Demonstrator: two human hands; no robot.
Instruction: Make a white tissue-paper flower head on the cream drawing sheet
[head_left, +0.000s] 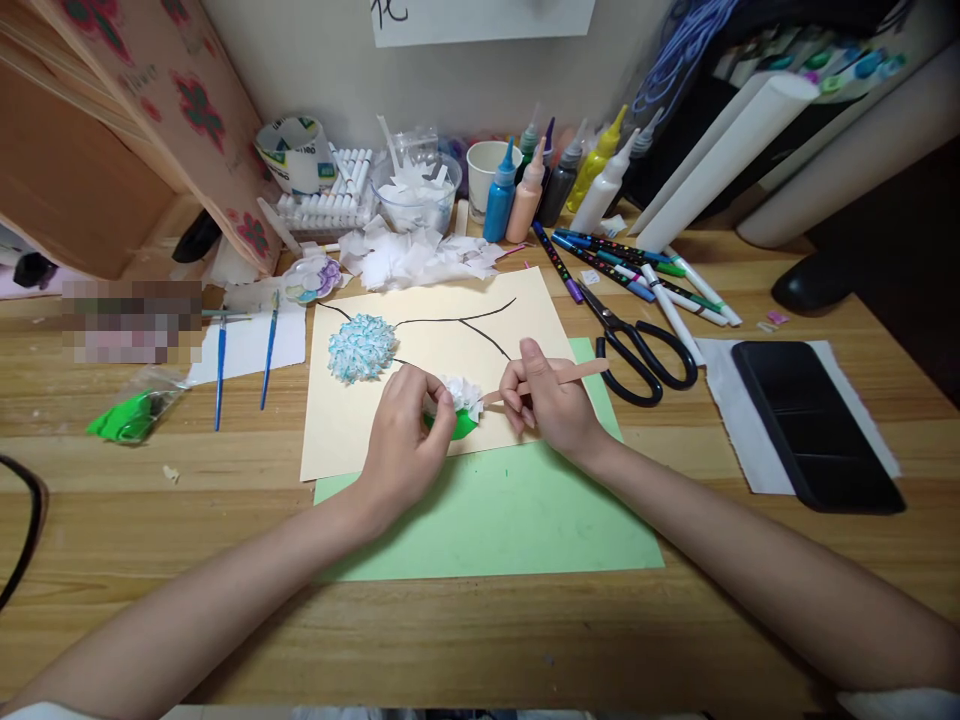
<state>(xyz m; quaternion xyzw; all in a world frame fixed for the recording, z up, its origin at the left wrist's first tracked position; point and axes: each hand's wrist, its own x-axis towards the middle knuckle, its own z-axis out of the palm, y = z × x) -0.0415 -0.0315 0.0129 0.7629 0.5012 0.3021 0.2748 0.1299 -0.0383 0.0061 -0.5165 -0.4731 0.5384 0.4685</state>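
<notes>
Toward our cream sheet's point(337, 425) five o'clock sits a white paper flower point(462, 391). Our right hand point(551, 400) grips a wooden stick point(585, 369) at the flower's three o'clock; the wood-grain table point(480, 640) spreads below, a grey wall point(315, 60) stands at twelve. Whether our left hand point(409, 430), touching the flower, pinches it, we cannot tell; the sign point(484, 18) is cropped.

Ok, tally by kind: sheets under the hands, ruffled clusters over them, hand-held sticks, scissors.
Sheets: 2 (cream sheet, green sheet)
Clusters: 2 (blue-and-white cluster, white cluster)
Stick: 1, in the right hand
Scissors: 1
Total: 6
</notes>
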